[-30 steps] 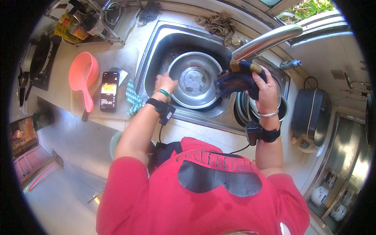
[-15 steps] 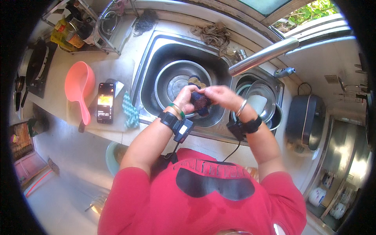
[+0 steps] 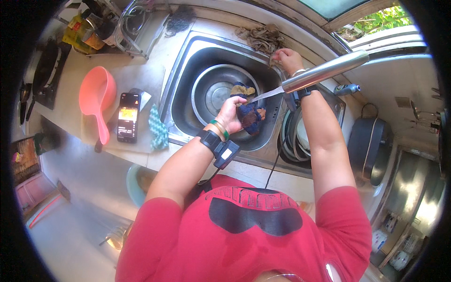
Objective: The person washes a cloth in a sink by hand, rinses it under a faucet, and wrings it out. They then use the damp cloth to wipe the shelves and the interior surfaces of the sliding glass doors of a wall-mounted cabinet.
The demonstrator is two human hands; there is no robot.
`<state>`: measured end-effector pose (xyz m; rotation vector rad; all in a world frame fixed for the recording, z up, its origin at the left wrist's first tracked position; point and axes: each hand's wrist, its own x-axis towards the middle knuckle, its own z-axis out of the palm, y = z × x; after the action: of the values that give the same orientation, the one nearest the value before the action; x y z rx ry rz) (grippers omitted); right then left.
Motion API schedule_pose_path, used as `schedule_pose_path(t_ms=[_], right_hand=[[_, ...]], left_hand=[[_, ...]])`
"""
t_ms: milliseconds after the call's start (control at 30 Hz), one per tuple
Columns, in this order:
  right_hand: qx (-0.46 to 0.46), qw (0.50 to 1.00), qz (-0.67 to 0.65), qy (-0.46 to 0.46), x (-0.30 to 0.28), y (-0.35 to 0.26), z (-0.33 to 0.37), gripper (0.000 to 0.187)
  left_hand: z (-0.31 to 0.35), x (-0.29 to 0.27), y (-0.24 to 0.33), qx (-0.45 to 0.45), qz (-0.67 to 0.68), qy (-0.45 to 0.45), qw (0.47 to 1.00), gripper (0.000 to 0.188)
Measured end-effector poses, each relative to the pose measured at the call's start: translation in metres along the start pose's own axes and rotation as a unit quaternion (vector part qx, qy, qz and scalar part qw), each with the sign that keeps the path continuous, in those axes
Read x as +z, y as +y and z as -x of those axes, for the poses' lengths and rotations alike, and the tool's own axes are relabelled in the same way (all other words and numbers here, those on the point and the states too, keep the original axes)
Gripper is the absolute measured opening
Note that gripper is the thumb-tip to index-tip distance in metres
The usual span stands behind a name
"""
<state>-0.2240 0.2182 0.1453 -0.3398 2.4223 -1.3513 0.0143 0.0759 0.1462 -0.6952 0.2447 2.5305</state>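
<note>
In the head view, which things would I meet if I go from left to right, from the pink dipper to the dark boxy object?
Pink dipper, phone, teal-and-white cloth, left hand, dark patterned cloth, right hand, dark boxy object.

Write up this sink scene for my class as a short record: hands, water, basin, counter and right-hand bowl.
Left hand: gripping a navy-and-tan cloth
Right hand: beyond the tap spout, near a crumpled brown cloth; contact unclear
Water: running from the spout onto the navy-and-tan cloth
Basin: round, metal, in the left sink bowl
Counter, left: pink scoop, phone, teal-and-white cloth
Right sink bowl: dishes
</note>
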Motion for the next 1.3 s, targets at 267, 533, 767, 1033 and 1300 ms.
schedule_pose_path(t_ms=[267, 533, 767, 1033, 1300], right_hand=[[0.153, 0.923, -0.086, -0.343, 0.026, -0.065, 0.146, 0.067], [0.177, 0.94, -0.277, -0.093, 0.066, 0.004, 0.163, 0.028], [0.281, 0.813, -0.495, -0.122, 0.057, -0.028, 0.176, 0.021], [0.155, 0.927, -0.312, -0.138, 0.039, -0.061, 0.188, 0.043], [-0.133, 0.988, 0.08, -0.012, 0.11, -0.034, 0.191, 0.059]], left_hand=[[-0.023, -0.009, -0.012, 0.071, 0.073, -0.035, 0.994, 0.049], [0.002, 0.012, -0.013, 0.017, -0.171, 0.139, 0.975, 0.051], [0.001, -0.018, 0.001, 0.033, -0.128, 0.191, 0.973, 0.065], [-0.019, -0.042, -0.005, 0.1, 0.048, -0.05, 0.993, 0.024], [-0.034, -0.05, -0.011, 0.237, -0.076, 0.145, 0.958, 0.042]])
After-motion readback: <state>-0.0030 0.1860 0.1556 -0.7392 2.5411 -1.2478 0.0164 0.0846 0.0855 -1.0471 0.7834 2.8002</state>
